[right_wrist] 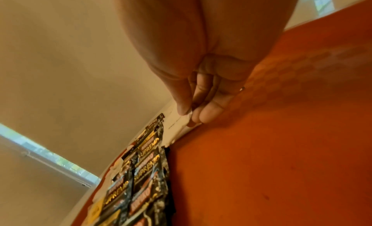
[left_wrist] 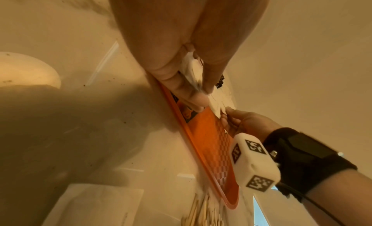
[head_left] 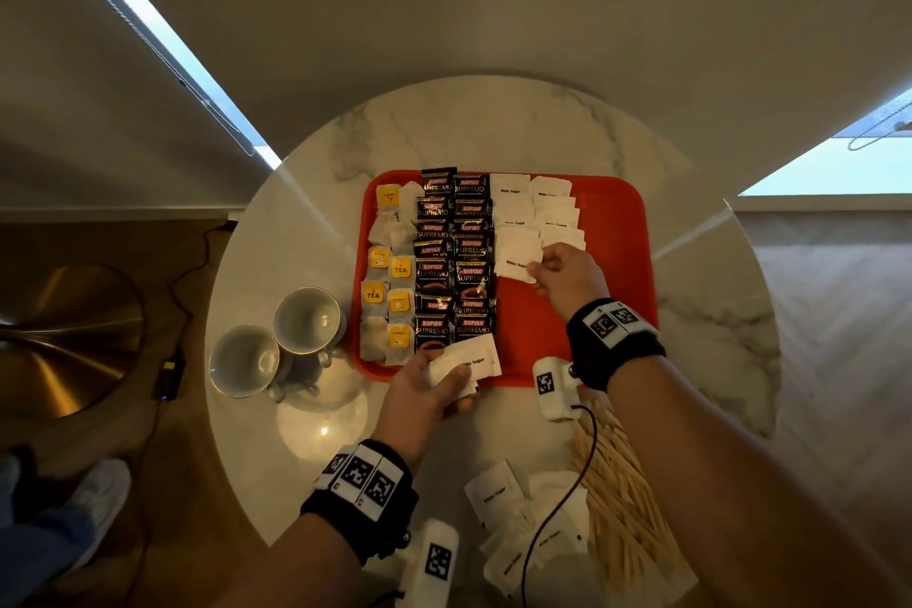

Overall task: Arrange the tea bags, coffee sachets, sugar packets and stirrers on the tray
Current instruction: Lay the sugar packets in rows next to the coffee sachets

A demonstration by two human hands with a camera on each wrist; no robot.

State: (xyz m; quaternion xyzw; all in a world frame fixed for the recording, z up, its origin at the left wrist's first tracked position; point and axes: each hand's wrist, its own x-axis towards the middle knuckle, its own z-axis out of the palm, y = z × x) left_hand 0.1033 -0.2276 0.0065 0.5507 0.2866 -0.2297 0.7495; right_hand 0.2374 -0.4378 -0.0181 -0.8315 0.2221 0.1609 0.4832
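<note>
A red tray (head_left: 612, 232) on the round marble table holds tea bags (head_left: 390, 272) in its left columns, black coffee sachets (head_left: 451, 257) in the middle and white sugar packets (head_left: 535, 212) to their right. My right hand (head_left: 543, 269) pinches the corner of a sugar packet (head_left: 515, 262) lying at the near end of the sugar column; the pinch on the packet's edge (right_wrist: 186, 118) shows in the right wrist view. My left hand (head_left: 444, 383) grips a small stack of sugar packets (head_left: 466, 358) over the tray's near edge, also visible as white packets (left_wrist: 193, 73).
Two upturned cups (head_left: 276, 346) stand left of the tray. Loose sugar packets (head_left: 513, 528) and a pile of wooden stirrers (head_left: 617, 499) lie on the table near me. The tray's right part (head_left: 617, 291) is bare. A cable runs from my right wrist.
</note>
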